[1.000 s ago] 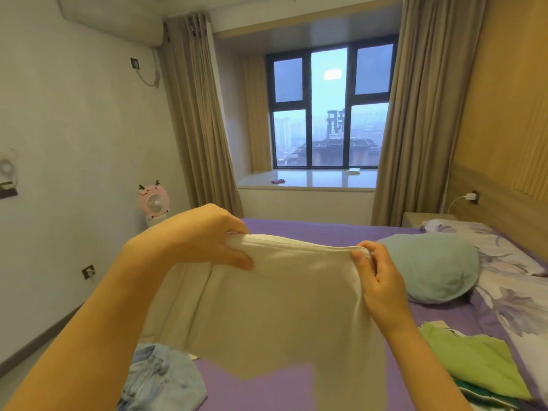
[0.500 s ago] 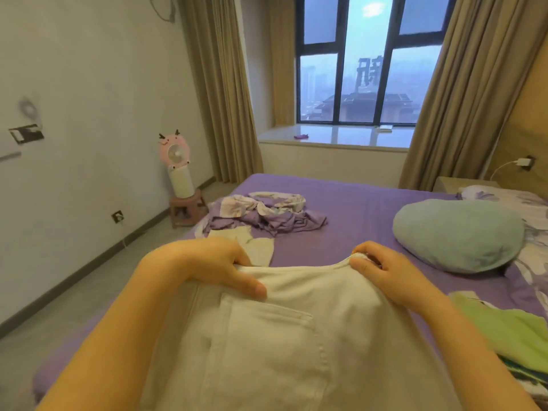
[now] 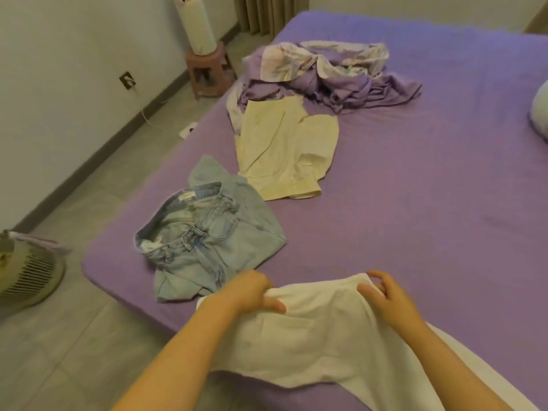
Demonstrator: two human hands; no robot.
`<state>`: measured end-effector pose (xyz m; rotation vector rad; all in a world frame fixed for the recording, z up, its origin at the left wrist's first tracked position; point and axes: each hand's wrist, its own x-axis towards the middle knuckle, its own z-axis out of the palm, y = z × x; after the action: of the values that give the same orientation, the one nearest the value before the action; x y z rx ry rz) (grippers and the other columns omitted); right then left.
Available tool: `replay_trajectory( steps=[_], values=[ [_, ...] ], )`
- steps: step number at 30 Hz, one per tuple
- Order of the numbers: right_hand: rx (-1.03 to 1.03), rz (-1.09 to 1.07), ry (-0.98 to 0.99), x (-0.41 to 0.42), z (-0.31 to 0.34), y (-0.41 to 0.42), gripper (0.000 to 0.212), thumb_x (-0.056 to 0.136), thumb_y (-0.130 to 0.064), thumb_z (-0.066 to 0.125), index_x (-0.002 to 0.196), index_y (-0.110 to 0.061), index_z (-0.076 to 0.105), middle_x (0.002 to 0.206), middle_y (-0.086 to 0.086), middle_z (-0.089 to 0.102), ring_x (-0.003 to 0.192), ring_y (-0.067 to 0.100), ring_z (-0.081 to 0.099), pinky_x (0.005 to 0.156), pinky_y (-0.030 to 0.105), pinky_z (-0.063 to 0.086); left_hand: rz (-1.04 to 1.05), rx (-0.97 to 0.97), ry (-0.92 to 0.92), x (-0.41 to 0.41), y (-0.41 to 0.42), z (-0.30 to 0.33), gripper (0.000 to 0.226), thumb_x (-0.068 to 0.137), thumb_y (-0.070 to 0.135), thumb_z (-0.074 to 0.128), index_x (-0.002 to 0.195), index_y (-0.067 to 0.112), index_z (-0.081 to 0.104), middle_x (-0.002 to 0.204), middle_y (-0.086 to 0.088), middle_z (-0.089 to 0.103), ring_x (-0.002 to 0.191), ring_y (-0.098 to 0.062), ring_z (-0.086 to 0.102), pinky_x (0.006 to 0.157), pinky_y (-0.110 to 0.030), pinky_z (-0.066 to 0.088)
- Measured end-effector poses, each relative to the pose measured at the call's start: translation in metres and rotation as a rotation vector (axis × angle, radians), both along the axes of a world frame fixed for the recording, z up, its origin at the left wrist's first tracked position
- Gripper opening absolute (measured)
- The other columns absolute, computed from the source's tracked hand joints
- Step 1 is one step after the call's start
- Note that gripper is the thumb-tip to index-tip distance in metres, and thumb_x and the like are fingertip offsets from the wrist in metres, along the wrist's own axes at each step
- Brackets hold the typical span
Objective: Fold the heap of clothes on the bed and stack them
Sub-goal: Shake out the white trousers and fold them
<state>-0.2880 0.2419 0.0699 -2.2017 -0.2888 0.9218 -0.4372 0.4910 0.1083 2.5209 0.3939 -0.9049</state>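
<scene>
The white garment (image 3: 311,330) runs off the bottom edge, its lower part cut off. The left hand (image 3: 252,292) and right hand (image 3: 382,295) each pinch its top edge in a closed grip over the bed (image 3: 415,188). Beyond lie jeans (image 3: 207,235), cream shorts (image 3: 284,149) and a purple heap (image 3: 326,75).

Loads of bare purple bedsheet (image 3: 430,203) to the right and middle, easy reach there. Left side's cluttered: crumpled light-blue denim jeans (image 3: 207,235) just beyond the hands, cream trousers (image 3: 284,149) behind them, then a rumpled lilac-and-white fabric heap (image 3: 332,75) farther back.
</scene>
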Motion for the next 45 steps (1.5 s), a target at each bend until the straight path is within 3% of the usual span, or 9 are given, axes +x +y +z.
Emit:
replay_trajectory(
  steps=[7, 13, 19, 22, 25, 34, 38, 41, 45],
  values=[
    [-0.214, 0.213, -0.087, 0.009, -0.05, 0.054, 0.031, 0.089, -0.051, 0.053, 0.109, -0.029, 0.043, 0.094, -0.015, 0.056, 0.084, 0.01, 0.055, 0.07, 0.03, 0.043, 0.023, -0.12, 0.046, 0.015, 0.056, -0.054, 0.051, 0.081, 0.062, 0.061, 0.073, 0.013, 0.051, 0.067, -0.002, 0.046, 0.062, -0.017, 0.043, 0.054, -0.031, 0.026],
    [-0.212, 0.341, 0.017, 0.014, -0.069, 0.085, 0.021, 0.095, -0.049, 0.042, 0.092, -0.028, 0.04, 0.075, -0.008, 0.053, 0.067, 0.009, 0.05, 0.058, 0.026, 0.037, -0.061, -0.163, 0.39, 0.051, 0.11, -0.032, 0.051, 0.078, 0.065, 0.062, 0.072, 0.015, 0.052, 0.065, 0.003, 0.046, 0.06, -0.017, 0.042, 0.056, -0.029, 0.029],
    [-0.233, 0.153, -0.14, 0.033, -0.121, 0.134, 0.023, 0.099, -0.041, 0.038, 0.095, -0.018, 0.039, 0.07, -0.001, 0.05, 0.066, 0.018, 0.049, 0.053, 0.029, 0.032, -0.189, 0.563, -0.188, 0.079, 0.118, -0.097, 0.047, 0.084, 0.033, 0.068, 0.127, 0.016, 0.057, 0.122, -0.012, 0.059, 0.117, -0.033, 0.053, 0.101, -0.043, 0.038],
    [-0.224, 0.061, -0.186, 0.032, -0.14, 0.142, 0.028, 0.099, -0.04, 0.036, 0.09, -0.014, 0.038, 0.07, 0.004, 0.051, 0.065, 0.024, 0.049, 0.053, 0.032, 0.031, -0.078, 0.421, -0.574, 0.05, 0.084, -0.14, 0.055, 0.085, 0.048, 0.06, 0.132, 0.019, 0.055, 0.139, -0.015, 0.05, 0.132, -0.039, 0.042, 0.109, -0.061, 0.026],
    [-0.25, 0.067, -0.218, 0.033, -0.147, 0.143, 0.032, 0.099, -0.043, 0.032, 0.091, -0.014, 0.04, 0.075, 0.007, 0.055, 0.068, 0.025, 0.052, 0.054, 0.033, 0.033, -0.098, 0.337, -0.494, 0.024, 0.068, -0.174, 0.066, 0.093, 0.064, 0.034, 0.144, 0.023, 0.039, 0.155, -0.011, 0.029, 0.144, -0.037, 0.02, 0.112, -0.065, 0.013],
    [-0.431, 0.352, -0.581, 0.076, -0.179, 0.173, 0.037, 0.1, -0.043, 0.025, 0.096, -0.012, 0.046, 0.083, 0.003, 0.055, 0.063, 0.031, 0.052, 0.055, 0.032, 0.031, -0.216, 0.335, -0.614, 0.024, 0.114, -0.235, 0.073, 0.088, 0.059, 0.049, 0.147, 0.02, 0.032, 0.155, -0.012, 0.028, 0.144, -0.038, 0.02, 0.114, -0.061, 0.013],
    [-0.268, 0.239, -0.809, 0.054, -0.176, 0.166, 0.035, 0.096, -0.032, 0.039, 0.116, -0.008, 0.055, 0.11, 0.012, 0.058, 0.097, 0.034, 0.056, 0.08, 0.041, 0.042, -0.25, 0.359, -0.56, 0.027, 0.117, -0.237, 0.076, 0.087, 0.06, 0.047, 0.148, 0.02, 0.027, 0.156, -0.012, 0.025, 0.145, -0.037, 0.018, 0.114, -0.061, 0.011],
    [-0.236, 0.433, -0.908, 0.016, -0.167, 0.143, 0.047, 0.094, -0.035, 0.043, 0.137, -0.015, 0.043, 0.143, 0.019, 0.039, 0.135, 0.038, 0.031, 0.11, 0.055, 0.022, -0.237, 0.378, -0.494, 0.027, 0.112, -0.226, 0.075, 0.087, 0.061, 0.046, 0.148, 0.019, 0.031, 0.157, -0.013, 0.023, 0.145, -0.037, 0.016, 0.115, -0.061, 0.009],
    [-0.3, 0.538, -0.755, -0.02, -0.167, 0.112, 0.055, 0.097, -0.052, 0.029, 0.144, -0.025, 0.036, 0.153, 0.016, 0.028, 0.143, 0.036, 0.017, 0.113, 0.061, 0.011, -0.199, 0.39, -0.484, 0.04, 0.08, -0.206, 0.073, 0.09, 0.057, 0.041, 0.149, 0.015, 0.028, 0.157, -0.016, 0.02, 0.145, -0.038, 0.013, 0.113, -0.065, 0.006]
  ],
)
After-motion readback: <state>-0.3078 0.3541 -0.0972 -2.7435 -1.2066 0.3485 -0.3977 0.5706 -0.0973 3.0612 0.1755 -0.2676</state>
